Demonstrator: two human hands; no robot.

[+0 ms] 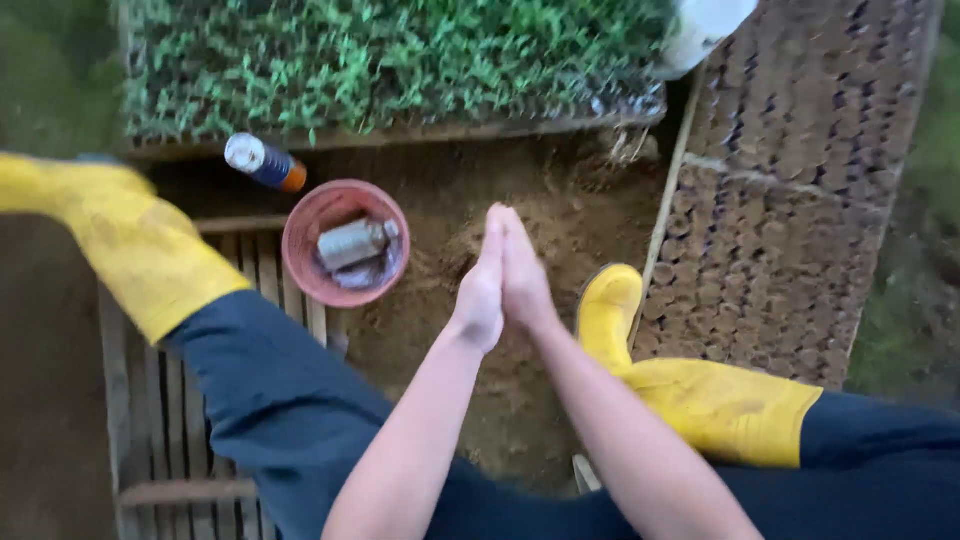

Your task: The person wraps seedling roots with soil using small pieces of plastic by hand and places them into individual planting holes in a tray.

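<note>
I am pressing my left hand [480, 290] and my right hand [522, 275] flat together, palm against palm, fingers pointing away from me. Neither grip is holding anything; both are lying flat with the fingers straight and closed against the other hand. I am holding them above the patch of loose brown soil [520, 210], and I am taking that soil as my landmark.

Just left of the soil, a round reddish bowl [310, 270] is sitting with a small grey bottle [352, 242] lying on its side inside it. Beyond the bowl, further from me, a bottle with a white cap and an orange and blue body [265, 162] is lying on the ground. At the far edge of the soil, a tray of green seedlings [390, 60] is stretching across the top. To the right of the soil, a dark tray of small soil-filled cells [790, 200] is running away at an angle.

I am wearing yellow rubber boots and dark blue trousers. My right boot [690, 385] is resting at the right edge of the soil, just beside the cell tray. My left boot [130, 240] is standing left of the bowl, over wooden slats [190, 420].
</note>
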